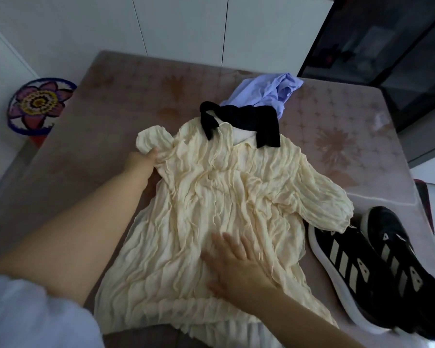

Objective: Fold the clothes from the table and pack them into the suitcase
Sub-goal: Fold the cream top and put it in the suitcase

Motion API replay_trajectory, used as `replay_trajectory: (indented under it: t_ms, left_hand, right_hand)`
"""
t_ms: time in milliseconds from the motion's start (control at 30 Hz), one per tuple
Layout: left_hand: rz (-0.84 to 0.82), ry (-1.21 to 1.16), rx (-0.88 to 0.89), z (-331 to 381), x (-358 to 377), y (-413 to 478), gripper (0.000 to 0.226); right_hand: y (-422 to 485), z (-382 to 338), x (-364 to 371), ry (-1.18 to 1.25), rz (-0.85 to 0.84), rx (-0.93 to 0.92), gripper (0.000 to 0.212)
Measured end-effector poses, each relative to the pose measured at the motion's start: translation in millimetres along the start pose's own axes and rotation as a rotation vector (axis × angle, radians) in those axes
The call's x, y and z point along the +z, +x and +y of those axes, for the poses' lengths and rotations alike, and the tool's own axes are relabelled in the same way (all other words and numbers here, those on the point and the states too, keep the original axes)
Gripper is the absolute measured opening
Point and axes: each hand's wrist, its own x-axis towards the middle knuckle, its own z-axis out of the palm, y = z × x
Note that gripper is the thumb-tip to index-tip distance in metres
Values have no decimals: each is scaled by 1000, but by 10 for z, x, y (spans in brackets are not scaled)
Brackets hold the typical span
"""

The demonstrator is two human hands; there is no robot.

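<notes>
The cream crinkled dress with a black collar (211, 197) lies spread on the patterned tabletop (111, 96). The left hand (142, 160) pinches its puffed sleeve (152, 138); the right hand (234, 262) presses flat, anchoring. Best to fold the sleeve inward, smoothing wrinkles.

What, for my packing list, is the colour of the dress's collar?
Black collar, on the cream crinkled dress; head view shows it best.

cream crinkled dress (211, 202) with black collar, spread flat on table, lilac garment (269, 92) crumpled behind
</notes>
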Motion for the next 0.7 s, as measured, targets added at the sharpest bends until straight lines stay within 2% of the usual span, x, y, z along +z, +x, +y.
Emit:
replay_trajectory:
  t_ms: [33, 100, 233, 300, 367, 433, 533, 600, 633, 700]
  left_hand:
    - [4, -37, -79, 46, 15, 46, 39]
    - [-15, -151, -188, 99, 0, 178, 51]
    - [-115, -239, -258, 173, -44, 294, 45]
    - [-111, -210, -154, 193, -41, 265, 43]
    - [-44, -153, 55, 195, -67, 100, 41]
    - [-54, -55, 303, 155, -62, -108, 32]
    - [-212, 98, 604, 50, 77, -510, 17]
    - [-327, 234, 813, -65, 229, -792, 12]
    - [-405, 310, 899, -149, 315, -914, 14]
    - [-590, 523, 973, -330, 470, -1104, 43]
  right_hand:
    - [-24, -31, 5, -18, 6, -33, 55]
    - [-48, -76, 44, -40, -141, -9, 49]
    - [-58, -89, 168, -59, -21, -147, 35]
    - [-38, -114, 188, -7, 84, -145, 32]
    - [6, -143, 80, 24, 135, -18, 43]
    - [81, -86, -74, 56, 223, 104, 56]
    - [240, 44, -240, 409, 348, 182, 68]
    - [323, 112, -357, 758, 455, 266, 70]
    - [362, 137, -434, 987, 458, 333, 68]
    - [424, 191, -561, 1454, 453, 464, 63]
